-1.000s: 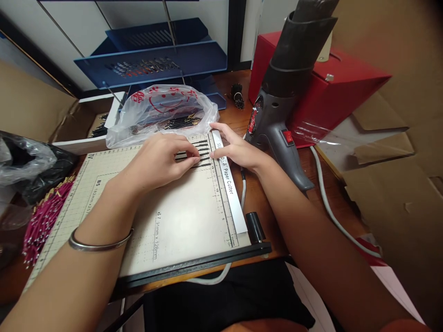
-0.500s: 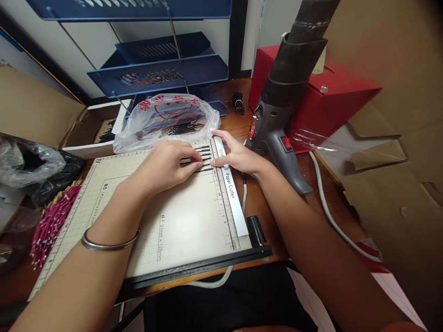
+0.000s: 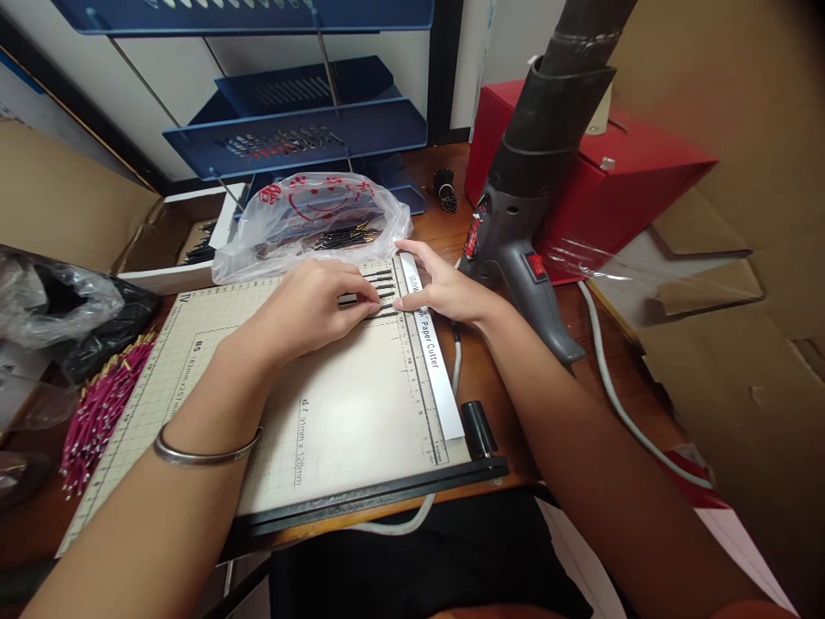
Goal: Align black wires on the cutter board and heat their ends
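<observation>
A cream gridded paper cutter (image 3: 348,421) lies in front of me, with a white labelled strip (image 3: 444,391) along its right side. Several thin black cords (image 3: 384,284) rest side by side near its top right. My left hand (image 3: 313,301) lies over their left ends; its thumb and index finger are pinched on one black cord. Reaching across the white strip, my right hand (image 3: 444,288) has thumb and fingers spread apart. Its thumb tip touches the board by the cords' right ends, and its fingertips lie at the strip's far end.
Behind the cutter are a clear plastic bag (image 3: 380,202) with black cords in it and a blue rack (image 3: 380,129). A grey heat gun (image 3: 525,219) leans by a red box (image 3: 644,180) at right. Magenta cords (image 3: 106,413) lie left; a black cutter handle (image 3: 478,430) is near right.
The view has shifted very slightly. Both hands keep nearly the same place and pose, and the cords look unmoved.
</observation>
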Action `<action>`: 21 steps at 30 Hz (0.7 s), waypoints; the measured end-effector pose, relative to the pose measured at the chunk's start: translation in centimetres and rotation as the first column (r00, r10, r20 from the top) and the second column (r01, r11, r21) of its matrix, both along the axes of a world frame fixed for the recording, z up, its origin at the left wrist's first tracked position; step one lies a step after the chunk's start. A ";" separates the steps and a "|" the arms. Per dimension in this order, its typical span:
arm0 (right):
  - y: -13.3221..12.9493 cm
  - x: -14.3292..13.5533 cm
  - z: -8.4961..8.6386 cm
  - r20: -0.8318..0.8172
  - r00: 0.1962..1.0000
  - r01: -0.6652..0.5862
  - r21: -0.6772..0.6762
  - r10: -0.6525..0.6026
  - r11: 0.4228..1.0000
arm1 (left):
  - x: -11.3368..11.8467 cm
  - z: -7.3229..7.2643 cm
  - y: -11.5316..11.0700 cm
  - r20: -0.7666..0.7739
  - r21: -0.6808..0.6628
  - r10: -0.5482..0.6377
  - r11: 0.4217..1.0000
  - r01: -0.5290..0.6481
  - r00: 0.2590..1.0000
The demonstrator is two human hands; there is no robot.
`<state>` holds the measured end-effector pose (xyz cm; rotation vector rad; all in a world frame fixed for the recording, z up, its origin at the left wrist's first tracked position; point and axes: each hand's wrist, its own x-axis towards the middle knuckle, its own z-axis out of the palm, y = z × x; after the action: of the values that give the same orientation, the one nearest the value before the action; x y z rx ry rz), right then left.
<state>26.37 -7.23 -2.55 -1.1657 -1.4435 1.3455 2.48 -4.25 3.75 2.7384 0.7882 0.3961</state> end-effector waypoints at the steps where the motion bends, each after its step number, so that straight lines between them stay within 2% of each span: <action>1: 0.0 0.0 0.0 0.003 1.000 0.004 -0.003 -0.004 1.000 | 0.0 0.0 0.0 0.000 0.006 0.001 1.000 -0.001 1.000; 21: 0.0 -0.3 -0.3 0.030 0.999 0.018 0.012 -0.018 1.000 | 0.0 0.0 -0.1 -0.001 -0.013 0.012 1.000 -0.012 1.000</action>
<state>26.08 -7.24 -2.81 -1.1931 -1.4571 1.3101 2.45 -4.32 3.79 2.7229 0.8055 0.3908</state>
